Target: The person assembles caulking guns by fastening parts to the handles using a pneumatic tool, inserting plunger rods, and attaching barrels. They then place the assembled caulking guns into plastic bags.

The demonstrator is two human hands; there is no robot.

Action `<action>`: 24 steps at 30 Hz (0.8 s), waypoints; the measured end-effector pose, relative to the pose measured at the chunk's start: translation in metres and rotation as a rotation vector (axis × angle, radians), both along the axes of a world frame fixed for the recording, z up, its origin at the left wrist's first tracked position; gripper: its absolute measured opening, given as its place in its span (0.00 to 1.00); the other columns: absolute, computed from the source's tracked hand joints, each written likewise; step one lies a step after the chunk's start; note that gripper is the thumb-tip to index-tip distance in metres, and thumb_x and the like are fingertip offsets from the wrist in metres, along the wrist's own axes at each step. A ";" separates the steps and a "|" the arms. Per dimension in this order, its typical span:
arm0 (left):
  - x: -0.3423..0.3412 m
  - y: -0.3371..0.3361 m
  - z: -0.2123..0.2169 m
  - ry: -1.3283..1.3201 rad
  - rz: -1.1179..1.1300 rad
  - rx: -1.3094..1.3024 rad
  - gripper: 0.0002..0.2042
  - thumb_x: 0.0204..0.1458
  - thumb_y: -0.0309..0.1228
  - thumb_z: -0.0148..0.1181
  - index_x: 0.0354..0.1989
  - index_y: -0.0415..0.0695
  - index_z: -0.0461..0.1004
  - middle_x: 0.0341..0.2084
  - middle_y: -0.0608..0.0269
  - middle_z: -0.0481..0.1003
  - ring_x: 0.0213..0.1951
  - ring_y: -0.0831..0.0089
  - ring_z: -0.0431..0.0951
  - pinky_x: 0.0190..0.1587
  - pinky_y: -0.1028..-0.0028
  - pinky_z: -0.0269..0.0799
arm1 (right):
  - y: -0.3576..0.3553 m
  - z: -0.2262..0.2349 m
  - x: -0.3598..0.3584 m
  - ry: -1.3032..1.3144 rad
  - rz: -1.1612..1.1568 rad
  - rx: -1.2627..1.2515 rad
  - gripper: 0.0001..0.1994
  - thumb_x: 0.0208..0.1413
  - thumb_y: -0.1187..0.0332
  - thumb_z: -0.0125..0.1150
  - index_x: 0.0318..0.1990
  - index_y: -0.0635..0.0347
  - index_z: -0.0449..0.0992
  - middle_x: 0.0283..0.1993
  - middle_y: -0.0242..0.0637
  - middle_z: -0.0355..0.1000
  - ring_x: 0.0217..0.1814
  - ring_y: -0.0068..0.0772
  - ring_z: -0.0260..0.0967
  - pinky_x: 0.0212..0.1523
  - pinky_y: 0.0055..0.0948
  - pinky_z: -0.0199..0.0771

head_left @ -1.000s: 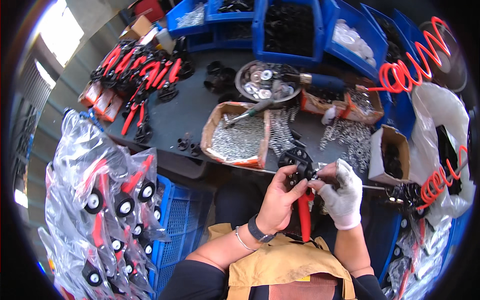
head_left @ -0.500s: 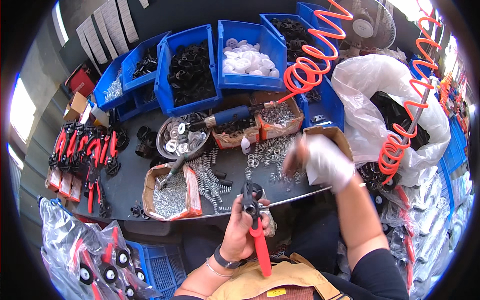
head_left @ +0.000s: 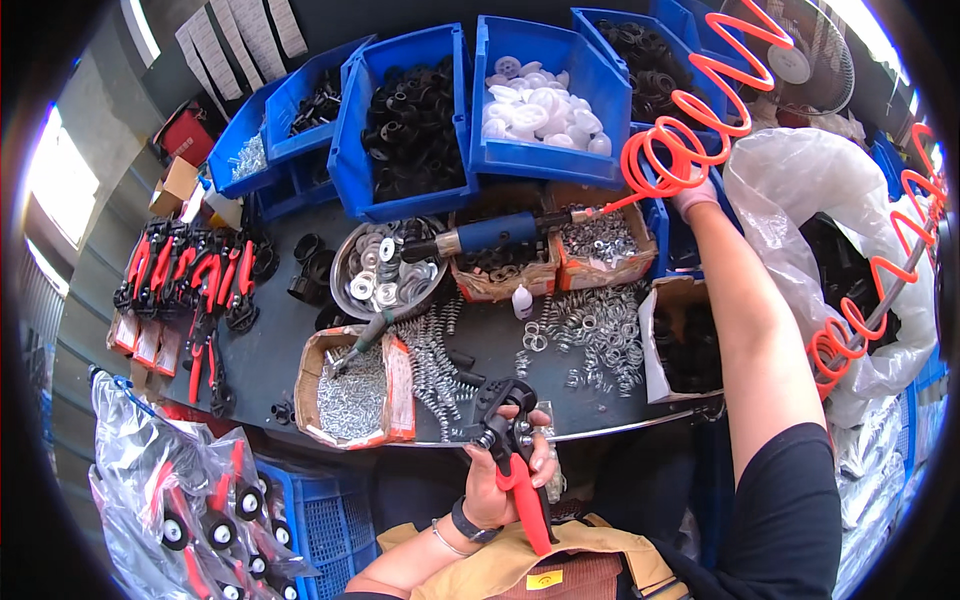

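Note:
My left hand [head_left: 487, 487] is closed around a red-handled tool [head_left: 527, 505] with a black head, held upright at the bench's front edge. Its head points away from me and the handle hangs toward my lap. My right arm stretches far forward, and my right hand [head_left: 692, 192] is over a blue bin [head_left: 683, 250] at the back right. It appears to be in a pale glove; its fingers are hidden behind the orange coiled hose [head_left: 665, 160]. Between my hands lie loose metal springs [head_left: 600, 335] and a small white bottle [head_left: 522, 302].
Blue bins of black parts [head_left: 410, 130] and white plastic parts [head_left: 540, 110] line the back. A blue air driver [head_left: 495, 233] lies across cartons beside a bowl of washers [head_left: 385, 270]. Small metal parts fill a carton [head_left: 350, 395]. Red-handled tools [head_left: 205, 270] are piled left.
My right hand has moved from above the springs forward to the back right blue bin. The view has shifted, and the tool in my left hand has turned, showing more of its head.

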State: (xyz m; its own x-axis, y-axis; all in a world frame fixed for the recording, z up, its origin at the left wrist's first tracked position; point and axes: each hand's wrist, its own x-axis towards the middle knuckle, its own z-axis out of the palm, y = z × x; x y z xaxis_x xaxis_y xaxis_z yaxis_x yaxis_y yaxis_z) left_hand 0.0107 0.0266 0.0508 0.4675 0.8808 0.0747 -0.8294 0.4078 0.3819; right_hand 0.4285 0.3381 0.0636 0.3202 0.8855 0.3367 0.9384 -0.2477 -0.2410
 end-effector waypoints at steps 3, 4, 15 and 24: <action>0.001 0.000 0.001 0.021 0.140 0.010 0.27 0.51 0.58 0.47 0.56 0.57 0.60 0.49 0.56 0.63 0.32 0.74 0.65 0.29 0.77 0.62 | -0.014 0.020 -0.018 -0.101 0.003 -0.014 0.17 0.57 0.59 0.44 0.47 0.54 0.74 0.48 0.50 0.71 0.52 0.47 0.68 0.50 0.41 0.70; 0.001 -0.001 0.001 0.001 0.107 -0.011 0.27 0.52 0.57 0.46 0.56 0.56 0.60 0.49 0.56 0.63 0.32 0.74 0.65 0.28 0.77 0.62 | -0.020 0.032 -0.018 -0.137 -0.007 -0.021 0.16 0.57 0.60 0.44 0.47 0.54 0.74 0.48 0.50 0.71 0.52 0.47 0.69 0.49 0.41 0.70; 0.002 -0.024 0.018 0.244 -0.075 0.009 0.20 0.59 0.40 0.48 0.56 0.43 0.59 0.43 0.59 0.65 0.31 0.75 0.68 0.32 0.75 0.67 | -0.262 0.117 -0.147 0.248 0.224 0.341 0.09 0.47 0.69 0.59 0.30 0.66 0.68 0.29 0.43 0.71 0.31 0.39 0.70 0.34 0.33 0.66; -0.010 -0.042 0.014 0.508 0.091 0.130 0.14 0.59 0.33 0.49 0.51 0.43 0.62 0.37 0.65 0.69 0.34 0.79 0.69 0.33 0.76 0.68 | -0.397 0.071 -0.283 2.037 0.335 -0.370 0.11 0.51 0.72 0.60 0.33 0.59 0.61 0.27 0.42 0.70 0.19 0.24 0.66 0.13 0.19 0.61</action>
